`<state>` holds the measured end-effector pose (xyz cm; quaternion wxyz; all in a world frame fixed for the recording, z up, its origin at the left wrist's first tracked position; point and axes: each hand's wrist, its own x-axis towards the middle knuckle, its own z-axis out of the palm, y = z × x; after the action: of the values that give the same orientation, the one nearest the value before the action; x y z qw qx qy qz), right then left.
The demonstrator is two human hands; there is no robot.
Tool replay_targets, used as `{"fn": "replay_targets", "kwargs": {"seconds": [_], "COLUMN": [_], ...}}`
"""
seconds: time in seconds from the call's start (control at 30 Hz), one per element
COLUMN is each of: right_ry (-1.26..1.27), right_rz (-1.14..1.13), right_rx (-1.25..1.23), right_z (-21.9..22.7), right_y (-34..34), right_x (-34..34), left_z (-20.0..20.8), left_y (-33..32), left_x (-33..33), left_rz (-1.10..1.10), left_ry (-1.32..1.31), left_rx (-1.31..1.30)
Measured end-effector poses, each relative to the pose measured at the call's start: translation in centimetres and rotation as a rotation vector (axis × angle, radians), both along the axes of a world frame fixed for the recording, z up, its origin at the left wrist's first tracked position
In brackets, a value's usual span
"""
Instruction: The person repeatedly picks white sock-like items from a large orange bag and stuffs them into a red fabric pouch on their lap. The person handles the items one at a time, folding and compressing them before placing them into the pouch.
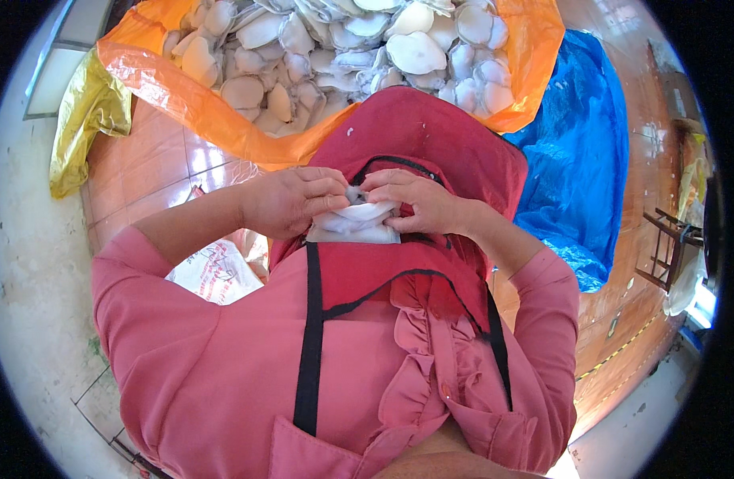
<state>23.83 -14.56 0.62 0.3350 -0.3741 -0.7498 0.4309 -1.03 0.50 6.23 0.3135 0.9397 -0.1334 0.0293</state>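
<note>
Above my lap, my left hand (295,201) and my right hand (416,201) are close together, fingers bent and closed on a small white padded fabric piece (355,227). A tuft of grey-white fluff (354,194) shows between the fingertips at its top edge. The fingers partly cover the piece, so its full shape is hidden. Under the hands, a red apron (435,132) with black edging spreads over my knees. Just beyond it lies a heap of white and greyish rounded pads (335,60) in an open orange plastic bag (199,112).
A blue plastic sheet or bag (583,152) lies right of the heap. To the left hangs a yellow plastic bag (87,128). A white printed sack (219,273) rests beside my left arm. Far right, a small dark stool (662,249) stands on the tiled floor (143,164).
</note>
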Motion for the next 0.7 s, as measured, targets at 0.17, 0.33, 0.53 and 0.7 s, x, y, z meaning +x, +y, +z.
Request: {"fn": "replay_targets", "kwargs": {"seconds": [0.17, 0.33, 0.53, 0.7], "right_ry": [-0.02, -0.029, 0.114, 0.189], "right_rz": [0.066, 0.052, -0.103, -0.335], "right_rx": [-0.129, -0.169, -0.07, 0.186], "right_z": [0.3, 0.4, -2.0, -3.3], "right_y": [-0.1, -0.4, -1.1, -1.0], "right_x": [0.4, 0.2, -1.1, -3.0], "left_z": [-3.3, -2.6, -2.5, -2.6], "left_y": [-0.4, -1.0, -0.8, -1.6], "left_x": [-0.5, -0.7, 0.1, 0.6], "left_rz": [-0.037, 0.097, -0.017, 0.151], "left_ry": [-0.134, 0.073, -0.215, -0.274], "left_rx": [0.021, -0.142, 0.103, 0.028]}}
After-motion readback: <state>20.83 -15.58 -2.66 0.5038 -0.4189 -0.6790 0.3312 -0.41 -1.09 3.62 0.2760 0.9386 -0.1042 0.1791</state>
